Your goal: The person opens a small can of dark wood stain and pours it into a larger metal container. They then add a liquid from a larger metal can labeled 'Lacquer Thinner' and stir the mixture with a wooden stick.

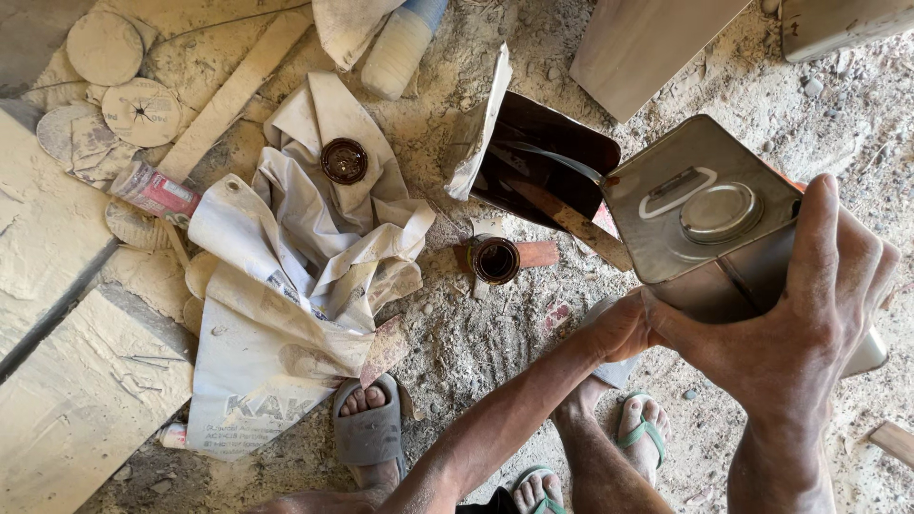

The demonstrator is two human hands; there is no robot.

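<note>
You hold a square metal can (709, 214) tilted at the right of the frame, a thin stream running from its corner into the cut-open dark tin (543, 157) at upper centre. Your right hand (809, 314) wraps firmly around the can's side, and your left hand (619, 328) presses against its lower corner. A small round cup (495, 259) sits on the sandy ground just below the tin, with crumpled white sacks (305, 257) left of it.

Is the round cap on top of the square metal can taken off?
No, the round cap sits closed on the tilted metal can, which both hands hold.
</note>
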